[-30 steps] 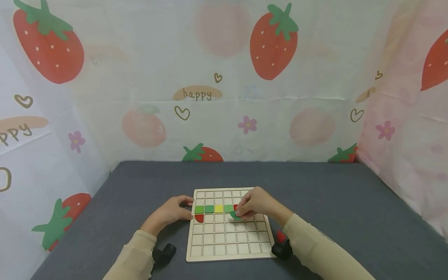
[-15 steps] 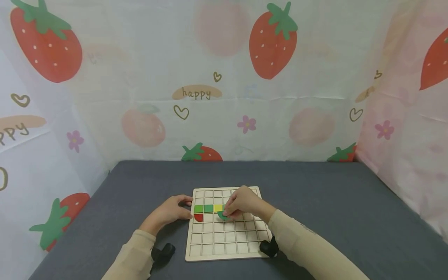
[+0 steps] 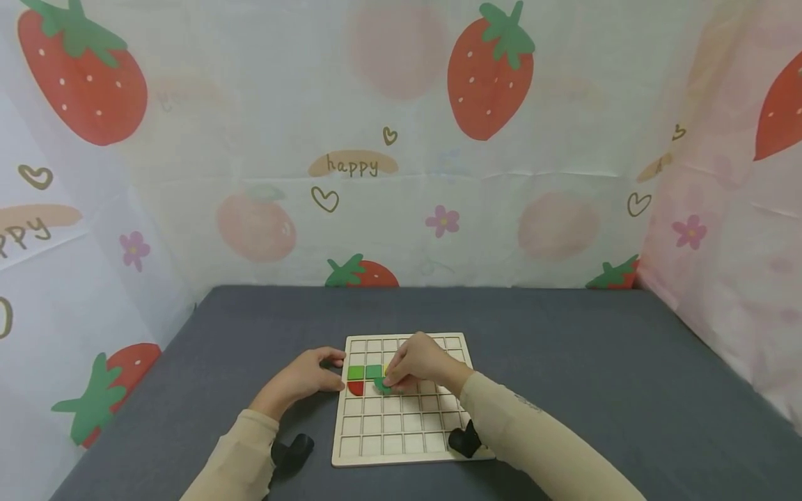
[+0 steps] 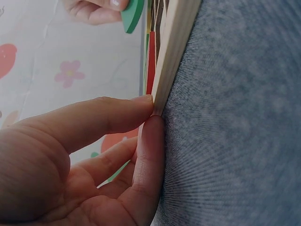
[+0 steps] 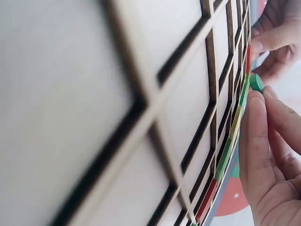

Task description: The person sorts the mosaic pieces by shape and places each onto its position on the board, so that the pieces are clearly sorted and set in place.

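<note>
A pale wooden grid board (image 3: 376, 445) lies on the dark tabletop. My left hand (image 3: 307, 376) holds the board's left edge; in the left wrist view its fingertips (image 4: 149, 101) pinch the rim. Over the board, my right hand (image 3: 422, 362) pinches a green piece (image 3: 381, 385) with a curved edge, also seen in the right wrist view (image 5: 256, 82). The piece is tilted above the cell right of a rounded red piece (image 3: 355, 388). Behind these are a light green square (image 3: 356, 372) and a darker green square (image 3: 373, 371); the right hand covers most of a yellow one.
Black wrist mounts (image 3: 292, 454) sit under both sleeves. In the right wrist view a red tile (image 5: 206, 200) continues the coloured row. A strawberry-print curtain (image 3: 401, 209) rises behind the grey table (image 3: 551, 348) and along its sides.
My right hand has moved left across the board with the green piece, from beside the far red tile to near the rounded red piece. The left hand has stayed at the edge.
</note>
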A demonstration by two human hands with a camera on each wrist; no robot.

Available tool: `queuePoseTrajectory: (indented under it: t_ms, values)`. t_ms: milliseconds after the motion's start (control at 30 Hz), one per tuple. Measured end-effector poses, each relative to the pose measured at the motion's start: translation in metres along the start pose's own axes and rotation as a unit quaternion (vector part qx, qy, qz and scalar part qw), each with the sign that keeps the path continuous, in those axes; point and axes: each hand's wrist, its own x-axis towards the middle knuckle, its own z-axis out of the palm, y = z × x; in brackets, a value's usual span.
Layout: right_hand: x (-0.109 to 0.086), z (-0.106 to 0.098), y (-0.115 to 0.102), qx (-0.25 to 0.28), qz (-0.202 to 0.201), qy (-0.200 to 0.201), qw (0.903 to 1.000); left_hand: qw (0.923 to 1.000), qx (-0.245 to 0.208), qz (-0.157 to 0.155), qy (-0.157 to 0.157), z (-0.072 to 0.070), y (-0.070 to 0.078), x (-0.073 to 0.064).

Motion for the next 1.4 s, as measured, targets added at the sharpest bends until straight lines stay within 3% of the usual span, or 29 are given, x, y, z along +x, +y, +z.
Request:
queuePoseTrajectory:
  t_ms: [700, 1400]
  values:
    - [0.009, 0.018, -0.006, 0.013, 0.011, 0.013, 0.9998, 0.9999, 0.011, 0.007, 0.002, 0.000, 0.000, 0.003]
    - [0.003, 0.016, -0.011, -0.102, -0.024, 0.021, 0.9943, 1.0000, 0.005, 0.008, 0.001, 0.000, 0.001, 0.000]
